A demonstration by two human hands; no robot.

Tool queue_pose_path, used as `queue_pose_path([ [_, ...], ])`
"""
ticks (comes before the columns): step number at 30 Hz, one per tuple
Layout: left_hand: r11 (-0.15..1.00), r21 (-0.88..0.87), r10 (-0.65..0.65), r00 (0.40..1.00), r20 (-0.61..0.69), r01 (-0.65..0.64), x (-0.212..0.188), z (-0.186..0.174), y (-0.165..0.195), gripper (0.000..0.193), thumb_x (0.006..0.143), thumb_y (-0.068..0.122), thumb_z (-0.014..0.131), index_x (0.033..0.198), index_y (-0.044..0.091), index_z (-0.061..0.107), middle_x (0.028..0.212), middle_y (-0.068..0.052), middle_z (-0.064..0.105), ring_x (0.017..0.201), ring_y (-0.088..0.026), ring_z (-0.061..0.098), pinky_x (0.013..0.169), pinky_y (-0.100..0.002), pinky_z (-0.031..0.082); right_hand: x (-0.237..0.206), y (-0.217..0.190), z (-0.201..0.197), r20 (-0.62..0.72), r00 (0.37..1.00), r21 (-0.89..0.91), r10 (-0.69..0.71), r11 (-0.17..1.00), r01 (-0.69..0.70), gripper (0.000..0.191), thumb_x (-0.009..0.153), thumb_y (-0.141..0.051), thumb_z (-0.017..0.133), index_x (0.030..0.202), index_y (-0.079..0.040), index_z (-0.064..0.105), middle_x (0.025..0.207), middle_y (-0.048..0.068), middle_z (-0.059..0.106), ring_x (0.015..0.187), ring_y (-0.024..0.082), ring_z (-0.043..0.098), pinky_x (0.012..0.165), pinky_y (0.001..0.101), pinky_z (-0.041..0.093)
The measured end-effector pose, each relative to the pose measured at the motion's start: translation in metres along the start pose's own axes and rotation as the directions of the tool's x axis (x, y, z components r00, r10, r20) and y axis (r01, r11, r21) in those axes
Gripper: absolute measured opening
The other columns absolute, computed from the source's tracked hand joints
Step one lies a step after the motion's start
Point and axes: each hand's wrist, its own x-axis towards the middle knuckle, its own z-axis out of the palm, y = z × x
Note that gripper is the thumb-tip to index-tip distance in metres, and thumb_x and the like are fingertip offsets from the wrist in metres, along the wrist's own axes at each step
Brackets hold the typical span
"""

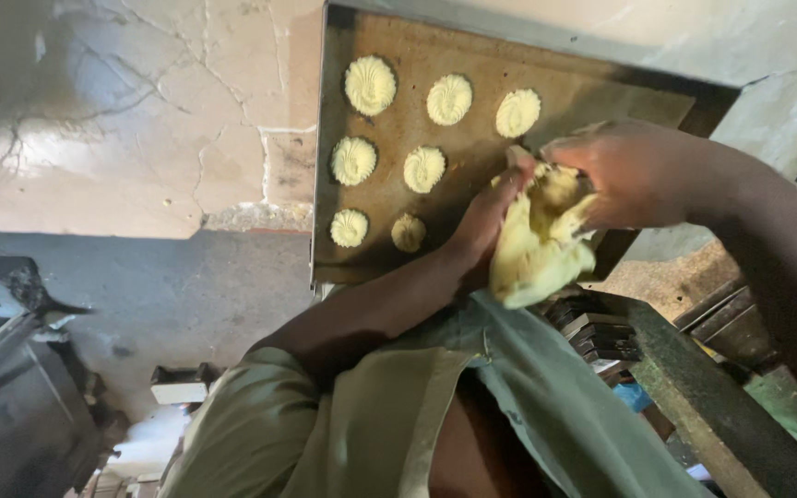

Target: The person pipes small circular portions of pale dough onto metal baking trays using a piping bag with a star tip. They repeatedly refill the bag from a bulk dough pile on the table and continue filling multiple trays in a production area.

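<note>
Both hands clenched on one soft, pale-yellow piping bag (pixel 537 244) at the tray's four o'clock edge: right hand (pixel 643 175) gripping the twisted top, left hand (pixel 491 217) pinching near the tip. Seven ridged dough rosettes (pixel 424 169) already on the dark baking tray (pixel 592 97). Likely light, squashy, greasy; best held high at the twist.

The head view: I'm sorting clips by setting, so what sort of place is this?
Probably a small, rough bakery: a worn metal baking tray holds rows of piped dough swirls, both hands grip a dough-filled piping bag, and the wall is cracked.
</note>
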Motion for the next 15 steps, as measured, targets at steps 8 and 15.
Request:
queue_pose_path([
  [8,0.987,-0.039,0.150,0.975,-0.162,-0.158,-0.034,0.024,-0.019,0.060,0.107,0.057,0.053,0.141,0.008,0.049,0.123,-0.014,0.063,0.102,-0.026,0.069,0.090,-0.044,0.059,0.034,-0.017,0.070,-0.033,0.979,-0.083,0.202,0.975,-0.204,0.026,0.096,-0.016,0.059,0.120,-0.009,0.066,0.114,0.014,0.073,0.107,0.034,0.067,0.095,0.0510,0.053],
  [15,0.942,0.332,0.137,0.959,-0.247,-0.049,-0.045,-0.022,-0.040,0.069,0.103,0.062,0.053,0.131,-0.001,0.058,0.108,-0.017,0.069,0.095,-0.025,0.071,0.085,-0.041,0.060,0.006,-0.030,0.067,0.127,0.954,-0.099,0.273,0.960,-0.262,0.054,0.093,-0.025,0.067,0.144,-0.014,0.054,0.118,0.017,0.070,0.113,0.036,0.060,0.095,0.0498,0.052],
])
